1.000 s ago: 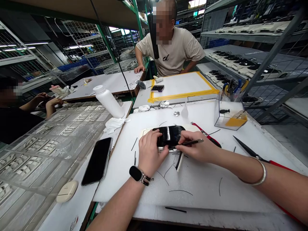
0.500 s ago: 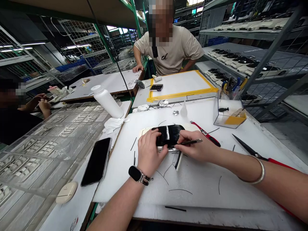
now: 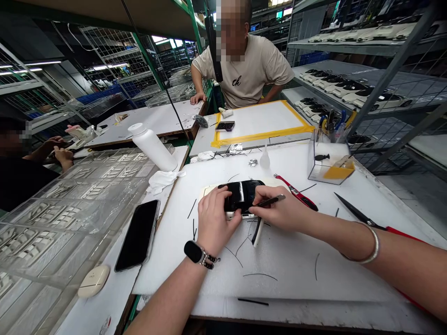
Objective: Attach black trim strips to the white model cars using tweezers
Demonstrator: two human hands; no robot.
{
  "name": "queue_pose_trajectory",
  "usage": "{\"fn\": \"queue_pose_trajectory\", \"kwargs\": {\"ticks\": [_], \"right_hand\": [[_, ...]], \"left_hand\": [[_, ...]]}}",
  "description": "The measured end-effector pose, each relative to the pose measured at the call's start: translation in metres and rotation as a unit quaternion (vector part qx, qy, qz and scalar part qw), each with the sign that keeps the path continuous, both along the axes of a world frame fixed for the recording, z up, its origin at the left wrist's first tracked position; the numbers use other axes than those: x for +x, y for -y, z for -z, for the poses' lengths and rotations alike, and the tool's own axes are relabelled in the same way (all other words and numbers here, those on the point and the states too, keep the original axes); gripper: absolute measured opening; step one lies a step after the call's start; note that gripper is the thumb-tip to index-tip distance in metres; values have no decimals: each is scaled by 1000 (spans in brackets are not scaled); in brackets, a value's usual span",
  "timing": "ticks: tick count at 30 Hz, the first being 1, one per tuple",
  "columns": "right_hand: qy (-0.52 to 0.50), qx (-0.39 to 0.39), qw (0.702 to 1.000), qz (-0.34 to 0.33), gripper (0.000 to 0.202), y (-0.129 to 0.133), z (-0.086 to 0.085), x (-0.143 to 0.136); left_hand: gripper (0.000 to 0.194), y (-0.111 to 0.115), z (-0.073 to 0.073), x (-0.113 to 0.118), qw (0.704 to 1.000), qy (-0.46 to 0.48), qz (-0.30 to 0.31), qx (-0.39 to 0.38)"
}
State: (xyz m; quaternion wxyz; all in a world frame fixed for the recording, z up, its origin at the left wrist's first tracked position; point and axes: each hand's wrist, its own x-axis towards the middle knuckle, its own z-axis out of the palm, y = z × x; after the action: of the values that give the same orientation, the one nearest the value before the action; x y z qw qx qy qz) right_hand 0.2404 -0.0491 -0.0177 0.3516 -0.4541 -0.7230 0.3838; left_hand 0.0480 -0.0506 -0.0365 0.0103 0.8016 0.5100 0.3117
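Steadying a black-and-white model car point(image 3: 241, 195) on the sheet-covered surface point(image 3: 160, 274), the person's left hand point(image 3: 215, 214) curves over the car's left part, fingertips on the glossy black top and thumb at the near side; this grip is partly closed around the car. The right hand point(image 3: 279, 211) has a tight pinch on a slim dark tool point(image 3: 277, 199), its working end slanting down to the car's near edge — whether the tip touches cannot be told, since fingers crowd it.

The step in hand appears to be fine work along that edge. Doing it well would call for firm yet light pressure from the left grip, enough to prevent sliding, and short strokes from the right, with the tip clear of the left thumb and the gloss. A narrow black-and-white strip point(image 3: 257, 232) lies just nearside of the car, under threat from a dropping wrist. The red-handled scissors point(image 3: 356, 211), well to the car's right, are best left there — blades away from the forearm.
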Motion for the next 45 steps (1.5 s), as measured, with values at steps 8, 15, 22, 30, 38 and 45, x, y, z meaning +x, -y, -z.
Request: {"fn": "queue_pose_trajectory", "kwargs": {"ticks": [8,15,22,30,38,45], "right_hand": [[23,-19,998,63,18,-4,-8,-17],[-11,-21,997,69,19,-2,-4,-15],[-46,-23,997,58,17,-4,-3,-10],[-42,-20,998,53,17,-2,-2,-11],[-16,-21,999,40,17,-2,-2,-15],[-30,-13,998,56,17,-2,-1,-16]], "left_hand": [[37,1,1,-3,1000,-6,2,-3],[38,-1,3,-3,1000,-10,5,3],[38,0,2,-3,1000,-7,5,3],[38,0,2,-4,1000,-11,8,5],[37,-1,4,-3,1000,-11,4,1],[36,-1,5,-5,1000,-8,10,14]]}}
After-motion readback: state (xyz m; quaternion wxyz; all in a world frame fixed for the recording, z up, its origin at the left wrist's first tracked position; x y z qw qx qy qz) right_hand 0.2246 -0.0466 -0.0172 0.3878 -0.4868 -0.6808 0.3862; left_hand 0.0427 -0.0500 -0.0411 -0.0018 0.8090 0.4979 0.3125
